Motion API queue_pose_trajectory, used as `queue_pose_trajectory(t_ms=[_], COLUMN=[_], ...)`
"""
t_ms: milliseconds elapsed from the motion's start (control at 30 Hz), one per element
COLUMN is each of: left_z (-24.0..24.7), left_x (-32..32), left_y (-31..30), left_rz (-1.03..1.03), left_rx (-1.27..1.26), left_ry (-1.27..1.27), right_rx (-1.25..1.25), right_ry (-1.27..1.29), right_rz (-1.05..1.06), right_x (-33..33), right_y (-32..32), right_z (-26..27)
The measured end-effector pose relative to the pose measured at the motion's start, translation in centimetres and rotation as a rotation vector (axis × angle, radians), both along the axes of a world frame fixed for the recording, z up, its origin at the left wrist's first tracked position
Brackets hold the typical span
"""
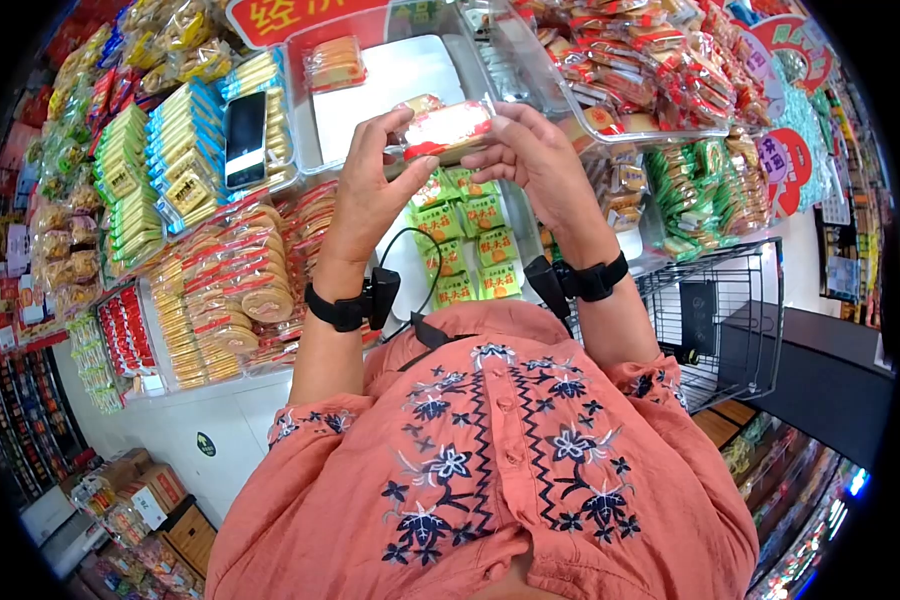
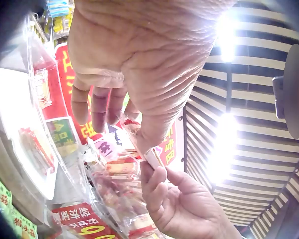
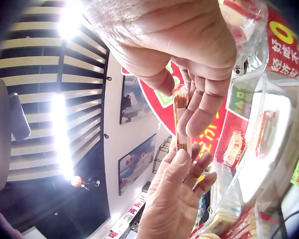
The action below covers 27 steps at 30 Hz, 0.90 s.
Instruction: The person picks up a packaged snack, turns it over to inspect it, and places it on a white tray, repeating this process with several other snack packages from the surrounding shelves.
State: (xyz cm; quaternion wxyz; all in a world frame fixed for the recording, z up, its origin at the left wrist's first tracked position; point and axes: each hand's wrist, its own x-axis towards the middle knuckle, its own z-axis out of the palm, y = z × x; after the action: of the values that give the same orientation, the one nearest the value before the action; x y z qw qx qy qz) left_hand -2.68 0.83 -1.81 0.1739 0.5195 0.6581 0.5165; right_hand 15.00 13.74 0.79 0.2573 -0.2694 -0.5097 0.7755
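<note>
A small pack of biscuits or cakes in a clear wrapper with red and white print (image 1: 448, 128) is held up between both hands. My left hand (image 1: 375, 180) holds its left end, thumb below and fingers behind. At the other end, my right hand (image 1: 542, 160) pinches the wrapper between thumb and fingers. Seen edge-on in the right wrist view, the pack (image 3: 181, 119) shows layered brown contents. Below the hands is a clear bin with a white bottom (image 1: 395, 75). A similar red-printed pack (image 1: 334, 62) lies inside it, and another (image 1: 420, 103) shows partly behind the held one.
Green snack packets (image 1: 462, 240) lie in a white tray nearest the body. A dark-screened phone (image 1: 246, 140) rests on blue packets at left. Round biscuit packs (image 1: 235, 270) fill a front bin. More red packs (image 1: 660, 70) are heaped at right, with a wire cart (image 1: 715, 320) beyond.
</note>
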Motion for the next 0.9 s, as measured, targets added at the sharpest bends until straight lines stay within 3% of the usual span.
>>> queue_pose_trajectory(t_ms=[900], left_z=[-0.2], left_x=[-0.3], left_y=[0.0], left_rz=[0.018], left_rx=[-0.041], left_ry=[-0.050], right_rx=[-0.035], right_ry=[-0.015], right_rz=[0.005], right_x=[-0.5], right_y=[0.6], right_z=[-1.2])
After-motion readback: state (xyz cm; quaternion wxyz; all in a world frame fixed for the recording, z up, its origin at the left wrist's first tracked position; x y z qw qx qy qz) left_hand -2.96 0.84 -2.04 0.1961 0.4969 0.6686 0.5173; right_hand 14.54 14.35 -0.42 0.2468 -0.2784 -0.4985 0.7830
